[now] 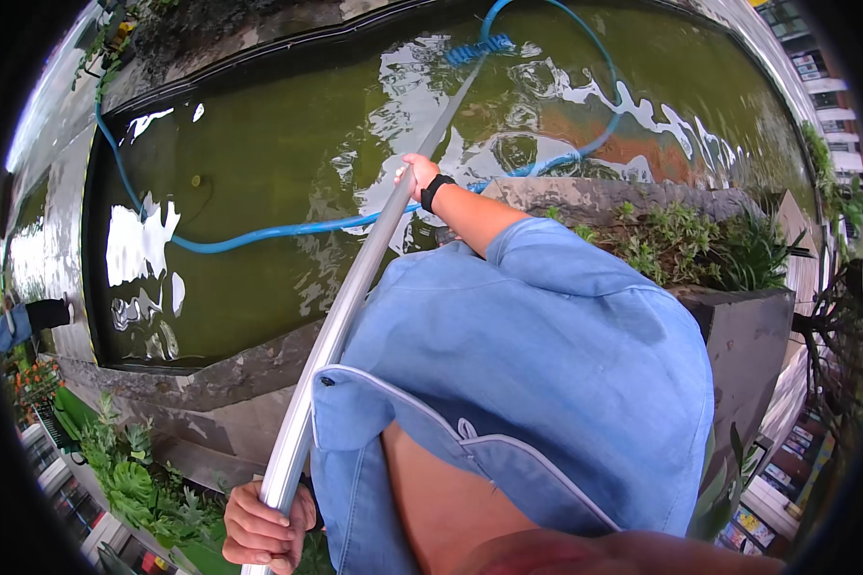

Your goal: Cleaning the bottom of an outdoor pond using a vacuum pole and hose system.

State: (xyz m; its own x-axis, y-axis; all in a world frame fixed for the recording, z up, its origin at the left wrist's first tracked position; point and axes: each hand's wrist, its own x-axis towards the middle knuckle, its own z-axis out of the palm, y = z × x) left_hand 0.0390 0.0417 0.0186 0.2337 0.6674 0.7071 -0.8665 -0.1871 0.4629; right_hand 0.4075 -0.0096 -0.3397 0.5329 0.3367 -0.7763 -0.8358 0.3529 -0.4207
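A long metal pole [374,259] slants from the lower left up across the view. My left hand [267,523] is wrapped around its near end at the bottom left. Farther along the shaft, my right hand [420,177], with a black band at the wrist, grips it over the water. At the far end is a blue pool vacuum head [479,50], at or just under the water's surface; I cannot tell which. From it a blue hose [613,86] loops right and back. Part of that hose is hidden behind my arm, and more of it curves away to the left.
Murky green water [259,165] fills a pool with a dark rim. A stone-edged planter [661,244] is at my right, and a stone ledge [252,366] runs along the near side. Leafy plants [133,489] grow at lower left. A person [39,316] stands beyond the left edge.
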